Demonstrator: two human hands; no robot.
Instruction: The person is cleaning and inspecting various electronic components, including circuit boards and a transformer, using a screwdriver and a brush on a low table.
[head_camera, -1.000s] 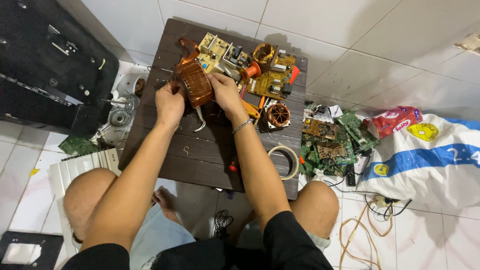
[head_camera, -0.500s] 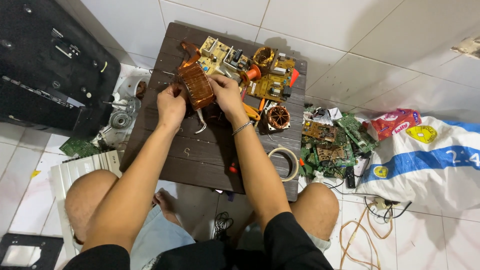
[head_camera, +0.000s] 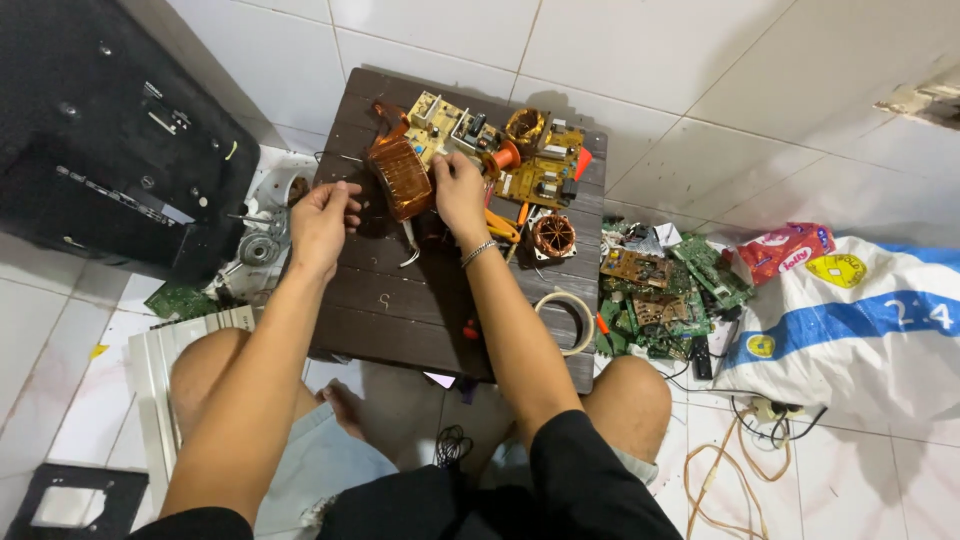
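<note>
Right grip: my right hand (head_camera: 460, 190) clasps the copper-wound coil (head_camera: 402, 178) standing on the dark slatted desk (head_camera: 400, 300).
Left grip: my left hand (head_camera: 322, 215) is half curled just beside the coil; I cannot tell if it pinches anything.
Around: yellow circuit board (head_camera: 500, 150) behind, tape roll (head_camera: 565, 322) near the edge.
Floor: green boards (head_camera: 660, 290), white sack (head_camera: 860, 320).

light: bright, even, from overhead | shadows: soft, short, beneath the dark wooden table (head_camera: 400, 310) and the person's legs | glare: mild sheen on the white floor tiles (head_camera: 700, 60) | focus: sharp at centre, no motion blur | distortion: wide-angle bending of tile lines toward the edges
</note>
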